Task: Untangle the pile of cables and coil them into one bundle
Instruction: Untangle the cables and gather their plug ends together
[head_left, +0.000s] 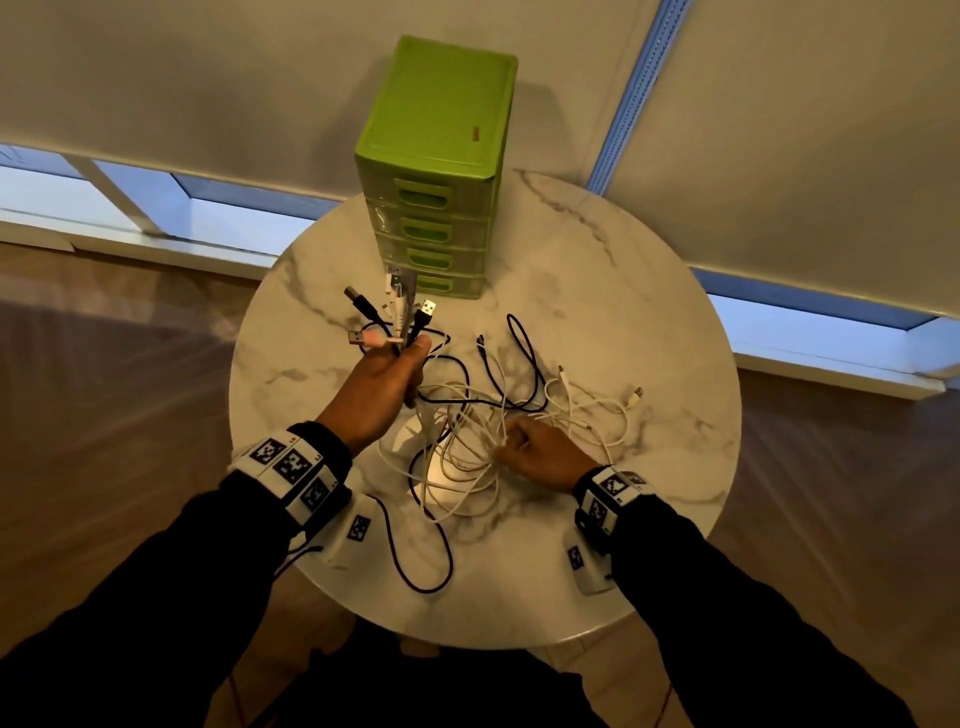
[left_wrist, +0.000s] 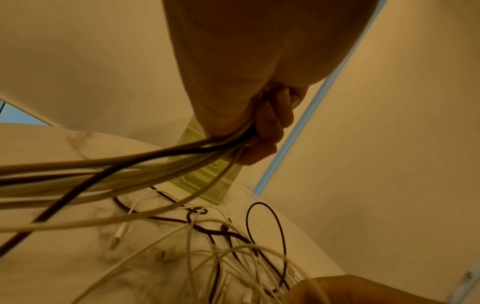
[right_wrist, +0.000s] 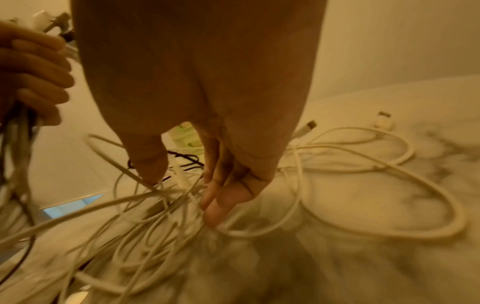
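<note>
White and black cables (head_left: 467, 441) lie tangled in a pile on the round marble table (head_left: 649, 312). My left hand (head_left: 410, 358) is raised above the table and grips a bunch of cable ends (left_wrist: 197, 148). Their USB plugs (head_left: 400, 312) stick up out of the fist. The strands hang from it down into the pile. My right hand (head_left: 511, 441) is down in the white loops (right_wrist: 363, 195). Its thumb (right_wrist: 148, 160) and fingers (right_wrist: 226, 197) point downward, apart from each other, and touch thin white strands. A black cable loop (head_left: 421, 561) trails toward the near edge.
A green drawer unit (head_left: 441, 156) stands at the table's far side, just behind my left hand. Loose white plug ends (head_left: 636, 393) lie to the right of the pile. Bare marble shows on the far right and left. Blinds and a window sill run behind the table.
</note>
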